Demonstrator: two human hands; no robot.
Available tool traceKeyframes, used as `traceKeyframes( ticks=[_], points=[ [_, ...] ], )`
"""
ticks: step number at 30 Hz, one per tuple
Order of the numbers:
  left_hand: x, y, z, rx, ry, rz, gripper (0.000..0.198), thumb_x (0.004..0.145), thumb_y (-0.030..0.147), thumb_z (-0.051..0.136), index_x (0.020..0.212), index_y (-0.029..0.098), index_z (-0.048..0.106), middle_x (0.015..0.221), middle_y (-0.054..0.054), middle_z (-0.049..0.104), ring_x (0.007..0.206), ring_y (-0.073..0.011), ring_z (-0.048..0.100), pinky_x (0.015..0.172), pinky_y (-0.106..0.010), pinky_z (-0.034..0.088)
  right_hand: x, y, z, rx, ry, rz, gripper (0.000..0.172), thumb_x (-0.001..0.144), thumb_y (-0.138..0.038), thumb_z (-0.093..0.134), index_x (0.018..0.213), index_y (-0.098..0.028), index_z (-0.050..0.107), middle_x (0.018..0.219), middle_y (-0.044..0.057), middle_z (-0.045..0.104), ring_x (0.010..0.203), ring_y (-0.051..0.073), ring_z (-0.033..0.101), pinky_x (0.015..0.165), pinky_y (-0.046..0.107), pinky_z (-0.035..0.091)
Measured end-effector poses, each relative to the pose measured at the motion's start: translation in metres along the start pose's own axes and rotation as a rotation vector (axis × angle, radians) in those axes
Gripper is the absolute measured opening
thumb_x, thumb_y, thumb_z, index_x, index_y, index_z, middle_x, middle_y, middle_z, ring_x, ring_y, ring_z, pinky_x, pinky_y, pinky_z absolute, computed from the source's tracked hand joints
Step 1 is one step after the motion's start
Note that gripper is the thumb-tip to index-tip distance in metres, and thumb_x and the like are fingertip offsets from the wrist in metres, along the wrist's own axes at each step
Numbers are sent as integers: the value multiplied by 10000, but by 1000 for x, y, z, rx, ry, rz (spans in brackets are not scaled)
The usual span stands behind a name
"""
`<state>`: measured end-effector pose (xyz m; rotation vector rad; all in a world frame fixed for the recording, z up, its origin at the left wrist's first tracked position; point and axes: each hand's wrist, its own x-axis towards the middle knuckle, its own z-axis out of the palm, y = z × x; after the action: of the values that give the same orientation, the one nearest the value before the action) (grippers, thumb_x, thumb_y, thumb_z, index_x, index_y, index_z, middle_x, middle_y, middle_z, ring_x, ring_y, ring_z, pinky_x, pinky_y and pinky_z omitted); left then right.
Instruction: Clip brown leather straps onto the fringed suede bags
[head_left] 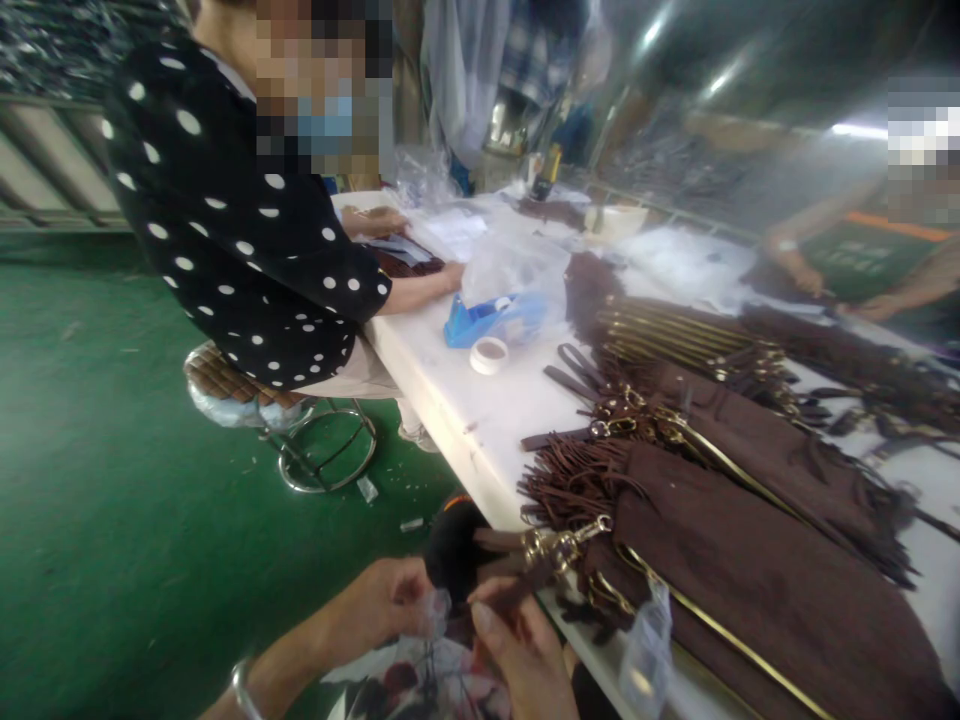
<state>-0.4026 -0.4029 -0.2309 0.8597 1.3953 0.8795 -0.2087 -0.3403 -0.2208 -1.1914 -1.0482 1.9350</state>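
Observation:
At the bottom of the view my left hand (379,600), with a silver bangle on its wrist, pinches a small piece of clear plastic (435,612). Close beside it, my right hand (521,650) has its fingers closed on a dark brown strap (536,575). Gold clasps (559,548) join this strap to a brown fringed bag (750,560) with a gold zip, lying on the table's near edge. A clear plastic wrapping (646,640) hangs from the zip end. Exactly how my fingertips meet the strap is partly hidden.
More brown bags (675,330) lie along the white table (450,390). A blue tape dispenser (480,318) and a white tape roll (489,356) sit near its left edge. A co-worker in a dotted top (247,230) sits left; another person's arms (802,260) reach in at right.

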Motion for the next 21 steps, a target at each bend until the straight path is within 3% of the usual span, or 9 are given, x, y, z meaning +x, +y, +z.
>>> traceKeyframes(
  ticks=[7, 14, 21],
  points=[
    [-1, -7, -2, -40, -57, -1, 177, 679, 175, 721, 842, 116, 689, 765, -11, 677, 717, -146, 560, 671, -239, 418, -5, -7, 2, 25, -38, 77, 441, 583, -509, 849, 792, -163, 671, 674, 24, 639, 534, 116, 521, 495, 228, 430],
    [-4, -2, -1, -92, -70, -12, 216, 665, 226, 788, 828, 123, 690, 744, 10, 654, 692, -130, 555, 635, -217, 415, -12, -26, 3, -132, 70, 26, 336, 649, -435, 823, 829, -178, 700, 676, 7, 654, 598, 128, 535, 565, 217, 439],
    [-5, -2, 1, -30, -63, -9, 231, 672, 269, 799, 822, 139, 682, 772, 4, 674, 713, -146, 572, 640, -225, 421, -12, -20, 6, -132, 101, 88, 420, 650, -490, 814, 891, -164, 701, 673, 8, 645, 632, 149, 546, 576, 233, 436]
  ],
)
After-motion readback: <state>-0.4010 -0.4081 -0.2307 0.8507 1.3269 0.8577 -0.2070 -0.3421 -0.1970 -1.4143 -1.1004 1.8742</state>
